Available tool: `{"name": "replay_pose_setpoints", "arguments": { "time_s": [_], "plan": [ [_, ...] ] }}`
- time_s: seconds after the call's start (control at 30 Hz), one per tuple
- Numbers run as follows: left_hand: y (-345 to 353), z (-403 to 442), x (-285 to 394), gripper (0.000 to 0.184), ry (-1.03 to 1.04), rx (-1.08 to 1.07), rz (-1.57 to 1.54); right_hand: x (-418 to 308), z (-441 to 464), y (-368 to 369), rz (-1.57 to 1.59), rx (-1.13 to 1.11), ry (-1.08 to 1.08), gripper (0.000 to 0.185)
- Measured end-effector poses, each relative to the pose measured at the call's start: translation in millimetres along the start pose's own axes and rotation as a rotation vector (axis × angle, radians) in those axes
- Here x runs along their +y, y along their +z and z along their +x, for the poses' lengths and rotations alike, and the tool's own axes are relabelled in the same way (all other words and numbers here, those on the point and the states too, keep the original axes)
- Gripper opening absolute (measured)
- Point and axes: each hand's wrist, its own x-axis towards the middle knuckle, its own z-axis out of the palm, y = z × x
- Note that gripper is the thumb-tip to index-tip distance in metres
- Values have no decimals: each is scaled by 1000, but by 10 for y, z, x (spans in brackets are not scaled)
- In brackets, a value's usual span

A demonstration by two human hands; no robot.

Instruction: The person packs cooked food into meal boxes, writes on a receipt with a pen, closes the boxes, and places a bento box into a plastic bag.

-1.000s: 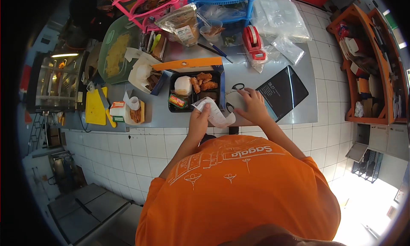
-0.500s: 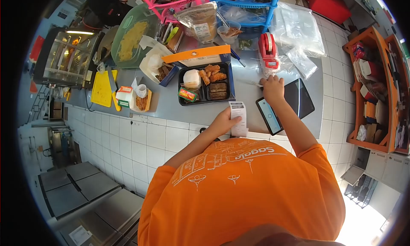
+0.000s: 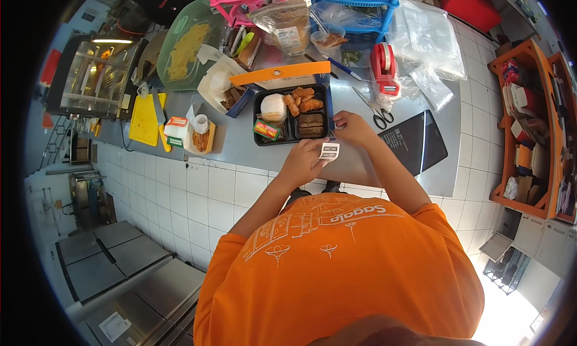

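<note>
My left hand is closed on a printed paper slip, just below the front right corner of a meal box. The box's orange flap stands up at the back. Inside, a black compartment tray holds a white wrapped mound, fried chicken pieces, brown slabs and a green-and-red packet. At the box's right side, my right hand has its fingers curled against the edge. Scissors lie beyond that hand. A dark-screened tablet is right of my forearm.
A red tape dispenser and clear plastic bags lie at the back right. Left of the box are an open carton, a wrapped burger-like item, and a knife on a yellow board. Pink and blue racks stand behind.
My right hand has moved left from the scissors to the box's right edge. My left hand has carried the slip up and left toward the box, and less of the slip shows.
</note>
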Motion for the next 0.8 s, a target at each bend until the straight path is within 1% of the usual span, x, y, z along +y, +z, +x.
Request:
{"name": "replay_pose_setpoints", "arguments": {
  "time_s": [0.07, 0.1, 0.2, 0.3, 0.4, 0.5, 0.6, 0.7, 0.8],
  "plan": [
    [19, 4, -47, 23, 54, -7, 104, 39, 22, -13, 25, -40, -45, 51],
    [29, 12, -39, 22, 42, -16, 119, 48, 32, -17, 36, -57, -66, 52],
    [84, 32, -6, 18, 23, -25, 164, -8, 17, -18, 73, -42, -13, 55],
    [152, 30, 10, 15, 13, 0, 232, -182, 5, -50, -2, -27, 129, 51],
    [214, 25, 64, 13, -24, -6, 316, -265, -74, 148, -239, 209, -15, 44],
    [223, 36, 89, 12, -47, -14, 357, -354, -116, 247, -281, 248, 147, 37],
    [230, 43, 105, 11, -58, -23, 378, -200, -102, 240, -112, 352, 214, 33],
    [252, 12, 113, 11, -59, -16, 405, -262, -203, 240, -68, 362, 101, 29],
    [247, 16, 129, 12, -84, -1, 398, -196, -153, 308, -27, 350, -94, 27]
  ]
}}
